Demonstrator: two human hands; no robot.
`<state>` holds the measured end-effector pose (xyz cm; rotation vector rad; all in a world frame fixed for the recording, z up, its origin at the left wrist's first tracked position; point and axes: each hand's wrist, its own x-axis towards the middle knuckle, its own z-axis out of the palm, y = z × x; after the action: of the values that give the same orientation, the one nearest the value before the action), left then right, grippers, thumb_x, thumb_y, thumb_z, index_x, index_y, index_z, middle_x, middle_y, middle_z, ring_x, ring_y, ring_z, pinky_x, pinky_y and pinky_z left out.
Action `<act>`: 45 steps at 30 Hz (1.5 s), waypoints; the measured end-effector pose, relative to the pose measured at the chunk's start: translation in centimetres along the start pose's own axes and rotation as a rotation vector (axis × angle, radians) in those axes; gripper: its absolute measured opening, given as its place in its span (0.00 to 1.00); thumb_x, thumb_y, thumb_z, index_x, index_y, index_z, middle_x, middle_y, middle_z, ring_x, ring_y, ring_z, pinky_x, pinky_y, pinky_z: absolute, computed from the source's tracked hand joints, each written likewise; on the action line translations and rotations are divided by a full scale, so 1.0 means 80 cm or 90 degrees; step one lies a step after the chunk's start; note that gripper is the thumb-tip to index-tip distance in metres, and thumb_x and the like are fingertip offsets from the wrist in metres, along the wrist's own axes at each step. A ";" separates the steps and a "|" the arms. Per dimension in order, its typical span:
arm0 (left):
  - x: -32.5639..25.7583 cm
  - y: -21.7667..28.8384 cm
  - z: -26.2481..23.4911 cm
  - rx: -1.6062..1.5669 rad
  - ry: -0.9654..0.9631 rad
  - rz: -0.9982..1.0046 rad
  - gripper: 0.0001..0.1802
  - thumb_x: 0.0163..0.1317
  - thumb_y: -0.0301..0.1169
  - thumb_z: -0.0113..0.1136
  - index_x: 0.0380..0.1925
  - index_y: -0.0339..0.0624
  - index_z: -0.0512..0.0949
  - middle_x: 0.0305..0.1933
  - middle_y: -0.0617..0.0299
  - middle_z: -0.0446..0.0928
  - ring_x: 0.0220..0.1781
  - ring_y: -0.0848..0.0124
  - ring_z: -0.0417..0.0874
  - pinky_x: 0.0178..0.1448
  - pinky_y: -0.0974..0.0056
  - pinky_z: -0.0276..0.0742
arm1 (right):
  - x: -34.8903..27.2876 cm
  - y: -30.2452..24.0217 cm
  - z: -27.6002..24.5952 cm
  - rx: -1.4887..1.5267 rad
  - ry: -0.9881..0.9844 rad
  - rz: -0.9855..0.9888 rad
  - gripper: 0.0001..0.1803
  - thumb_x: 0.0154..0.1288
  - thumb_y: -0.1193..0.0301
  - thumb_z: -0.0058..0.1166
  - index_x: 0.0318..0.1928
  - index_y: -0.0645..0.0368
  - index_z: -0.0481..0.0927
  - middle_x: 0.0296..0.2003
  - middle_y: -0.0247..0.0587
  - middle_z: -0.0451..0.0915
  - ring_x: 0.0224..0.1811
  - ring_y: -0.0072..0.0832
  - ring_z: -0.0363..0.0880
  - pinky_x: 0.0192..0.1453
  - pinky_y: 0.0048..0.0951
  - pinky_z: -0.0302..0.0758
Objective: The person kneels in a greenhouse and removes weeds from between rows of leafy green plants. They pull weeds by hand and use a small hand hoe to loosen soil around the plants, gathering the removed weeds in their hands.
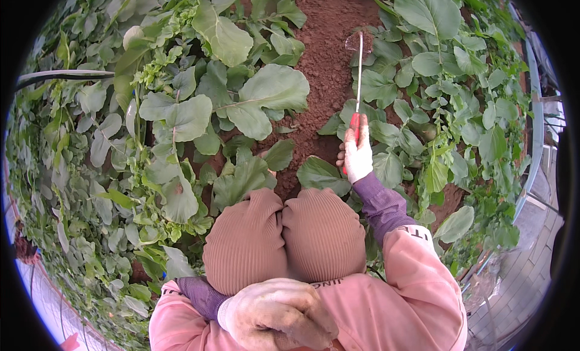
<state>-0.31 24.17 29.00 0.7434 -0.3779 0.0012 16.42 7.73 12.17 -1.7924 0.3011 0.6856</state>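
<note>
My right hand (357, 150), in a white glove, is wrapped round the red handle of a hand tool (360, 73). Its long, thin metal part points away from me over the soil and leaves; its exact kind does not show. My left hand (279, 315), in a soiled whitish glove, is close to my body behind my knees. Its fingers are curled in, and whatever they may hold is hidden. Broad-leaved green plants (269, 100) grow left of a strip of bare reddish-brown soil (329, 67), with more leafy plants (438, 64) to its right.
My bent knees (284, 239), in brown ribbed trousers, are at the near end of the soil strip. A dark hose or pipe (66, 75) enters among the leaves at the far left. Grey paving (525, 278) lies beyond the bed's bluish edge (536, 109) on the right.
</note>
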 end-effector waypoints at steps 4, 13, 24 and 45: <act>0.003 0.007 0.002 -0.017 -0.015 0.009 0.10 0.59 0.26 0.50 0.34 0.29 0.77 0.38 0.43 0.77 0.34 0.54 0.79 0.41 0.57 0.74 | -0.032 0.030 -0.027 -0.178 -0.153 0.237 0.36 0.63 0.65 0.48 0.69 0.39 0.47 0.26 0.31 0.70 0.17 0.18 0.66 0.19 0.23 0.69; -0.005 0.007 0.022 0.000 0.064 -0.125 0.09 0.55 0.25 0.51 0.35 0.34 0.76 0.42 0.48 0.76 0.40 0.58 0.78 0.43 0.60 0.74 | 0.020 0.047 -0.037 -0.232 0.059 -0.051 0.24 0.53 0.63 0.58 0.48 0.63 0.72 0.34 0.46 0.78 0.35 0.32 0.76 0.44 0.30 0.71; 0.065 0.047 0.015 0.542 0.393 0.027 0.22 0.63 0.34 0.50 0.54 0.35 0.68 0.54 0.56 0.71 0.51 0.71 0.73 0.57 0.66 0.67 | -0.106 -0.005 -0.093 -0.402 0.242 -0.331 0.15 0.47 0.73 0.58 0.39 0.58 0.75 0.32 0.46 0.78 0.35 0.43 0.78 0.41 0.35 0.73; 0.130 0.047 -0.025 0.492 0.203 -0.291 0.26 0.56 0.33 0.60 0.51 0.28 0.67 0.35 0.64 0.75 0.33 0.78 0.75 0.40 0.71 0.74 | -0.163 -0.016 -0.180 -0.583 0.413 -0.656 0.12 0.40 0.74 0.58 0.30 0.48 0.76 0.25 0.33 0.74 0.30 0.34 0.75 0.34 0.36 0.65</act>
<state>9.56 26.95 33.63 1.5574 0.1268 -0.1713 11.01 -7.04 23.64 -2.6150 -0.6139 -0.6275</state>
